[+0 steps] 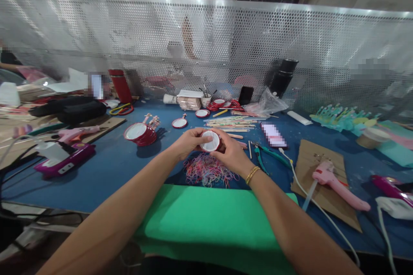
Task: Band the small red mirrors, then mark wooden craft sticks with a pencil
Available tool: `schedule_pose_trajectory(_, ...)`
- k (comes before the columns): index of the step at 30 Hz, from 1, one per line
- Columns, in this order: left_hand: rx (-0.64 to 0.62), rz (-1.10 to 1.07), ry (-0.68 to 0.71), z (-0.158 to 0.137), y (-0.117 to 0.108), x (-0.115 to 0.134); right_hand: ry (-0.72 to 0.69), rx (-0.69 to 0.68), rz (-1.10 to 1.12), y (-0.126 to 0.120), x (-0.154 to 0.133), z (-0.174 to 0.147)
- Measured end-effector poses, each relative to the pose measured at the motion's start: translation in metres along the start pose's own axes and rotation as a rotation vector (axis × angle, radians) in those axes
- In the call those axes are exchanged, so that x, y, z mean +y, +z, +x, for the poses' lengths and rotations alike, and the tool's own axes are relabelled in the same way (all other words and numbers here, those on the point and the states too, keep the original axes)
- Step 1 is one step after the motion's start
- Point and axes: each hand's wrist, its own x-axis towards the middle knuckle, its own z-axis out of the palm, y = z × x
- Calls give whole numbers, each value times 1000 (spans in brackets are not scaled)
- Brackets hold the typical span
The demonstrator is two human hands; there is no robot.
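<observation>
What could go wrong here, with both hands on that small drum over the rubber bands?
1. The small red-and-white drum is held by both the left hand and the right hand above the loose rubber bands; strands could snag or scatter.
2. The pink glue gun lies by the right forearm, its cord nearby; an elbow might catch it.

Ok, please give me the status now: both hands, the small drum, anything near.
Left hand and right hand both grip the small red drum, white face up. Rubber band pile directly below. Green pliers right of hands, apart.
</observation>
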Motion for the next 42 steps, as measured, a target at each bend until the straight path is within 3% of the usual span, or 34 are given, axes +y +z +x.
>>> schedule_pose_trajectory(16,148,1,102,3,4,0,7,-5,81,4,-2,2)
schedule_pose_trajectory(28,164,88,99,4,-1,3,60,46,-46,7,-2,0)
schedule_pose_trajectory(42,152,60,110,3,-4,5,41,68,36,18,12,2)
